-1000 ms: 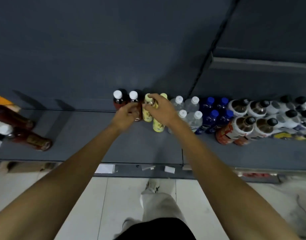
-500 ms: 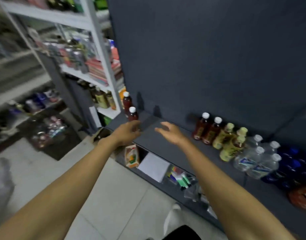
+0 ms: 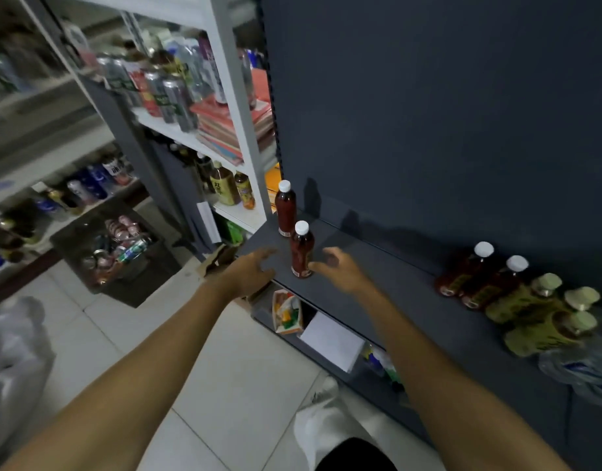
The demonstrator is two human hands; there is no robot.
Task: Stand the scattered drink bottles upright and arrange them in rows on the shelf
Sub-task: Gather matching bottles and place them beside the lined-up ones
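Observation:
Two dark red bottles with white caps stand upright at the left end of the grey shelf (image 3: 377, 294). The nearer red bottle (image 3: 301, 249) stands between my hands. My left hand (image 3: 250, 270) is just left of it with fingers spread, holding nothing. My right hand (image 3: 337, 265) reaches in from the right, its fingertips at the bottle's lower side, fingers loosely bent. The farther red bottle (image 3: 285, 209) stands behind. At the right, two more red bottles (image 3: 476, 273) and several yellow bottles (image 3: 544, 311) stand in rows, with clear bottles (image 3: 592, 365) at the frame edge.
A white rack (image 3: 231, 107) with cans, books and bottles stands left of the grey shelf. A dark crate of cans (image 3: 115, 246) sits on the tiled floor. Below the shelf lie a small carton (image 3: 286, 312) and a white sheet (image 3: 330, 341). My shoe (image 3: 321, 392) is near the base.
The view has swung left from the arranged rows to the shelf's left end. Both hands let go of the yellow bottle and have moved to either side of the nearer red bottle.

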